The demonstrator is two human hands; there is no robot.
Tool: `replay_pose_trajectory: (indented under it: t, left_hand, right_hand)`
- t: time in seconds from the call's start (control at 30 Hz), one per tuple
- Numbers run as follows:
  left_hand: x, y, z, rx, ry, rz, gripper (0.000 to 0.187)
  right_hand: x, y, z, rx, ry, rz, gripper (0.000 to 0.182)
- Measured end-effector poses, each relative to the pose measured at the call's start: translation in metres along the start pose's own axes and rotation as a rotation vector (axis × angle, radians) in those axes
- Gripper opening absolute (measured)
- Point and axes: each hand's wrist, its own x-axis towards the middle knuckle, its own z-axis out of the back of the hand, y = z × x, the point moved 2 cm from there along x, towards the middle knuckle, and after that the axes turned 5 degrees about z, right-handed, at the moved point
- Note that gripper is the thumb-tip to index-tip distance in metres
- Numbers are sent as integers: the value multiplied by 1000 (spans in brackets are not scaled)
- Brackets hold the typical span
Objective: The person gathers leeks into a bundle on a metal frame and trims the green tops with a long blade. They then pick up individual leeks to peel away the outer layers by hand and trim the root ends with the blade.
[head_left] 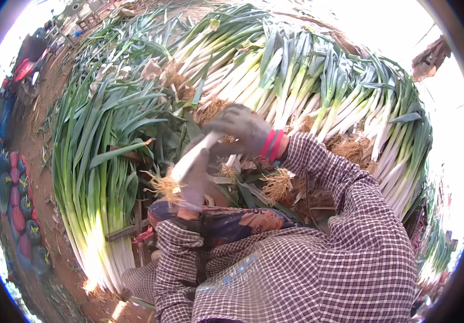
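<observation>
A leek (190,160) slants between my two gloved hands, its white shank bare and its tan roots (164,185) hanging at the lower left. My right hand (238,128), in a grey glove with a pink-striped cuff, is closed around the shank's upper end. Lower down, my left hand (194,183) is against the shank near the roots and appears to grip it. Motion blurs both hands, and the left fingertips are partly hidden behind the shank. Just beyond my right hand lie the rooted ends of other leeks (242,86).
Leeks (97,204) are heaped at my left, beside a wooden piece (120,232). More leeks (388,124) curve round to the right. Loose roots (277,184) lie before my lap, which a dark printed cloth (232,220) covers. Patterned padding (19,210) stands at far left.
</observation>
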Motion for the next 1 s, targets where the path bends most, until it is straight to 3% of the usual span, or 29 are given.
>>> replay_pose_trajectory:
  t: [0.07, 0.1, 0.2, 0.33, 0.37, 0.47, 0.5, 0.57, 0.6, 0.67, 0.8, 0.93, 0.97, 1.0]
  left_hand:
    - [0, -6, 36, 200, -228, -170, 44]
    - [-6, -26, 45, 142, -320, -120, 42]
    - [-22, -85, 79, -52, -501, -66, 41]
    - [-33, -122, 98, -53, -602, -126, 53]
    - [-34, -128, 104, -57, -646, -137, 51]
    - [-39, -151, 132, -139, -742, -261, 45]
    - [-34, -150, 150, -207, -750, -373, 41]
    - [-25, -163, 130, -43, -717, -611, 33]
    - [-16, -154, 116, -103, -608, -516, 30]
    - [11, -122, 94, -398, -360, -175, 25]
    - [18, -126, 113, -634, -373, -211, 24]
    - [7, -165, 153, -811, -498, -335, 26]
    - [-3, -177, 159, -830, -429, -380, 20]
    - [-11, -184, 161, -704, -431, -400, 22]
  right_hand:
    - [-10, -34, 1, 18, 45, -83, 60]
    - [-23, -62, -8, 1, 16, -147, 61]
    - [-43, -104, -8, -478, 217, -372, 79]
    - [-16, -88, -28, -308, 107, -195, 76]
    - [-5, -82, -38, -341, -24, -104, 68]
    - [38, -66, -43, -296, 1, -51, 54]
    - [55, -54, -37, -300, -96, 55, 43]
    - [87, -23, -36, -181, -24, 84, 42]
    - [101, -8, -41, -59, 51, 74, 46]
    - [126, 30, -49, 355, 283, -32, 36]
    - [155, 55, -49, 688, 766, -181, 42]
    - [163, 65, -71, 555, 685, -153, 46]
    - [169, 70, -76, 631, 614, -80, 43]
    - [177, 73, -77, 671, 624, -55, 42]
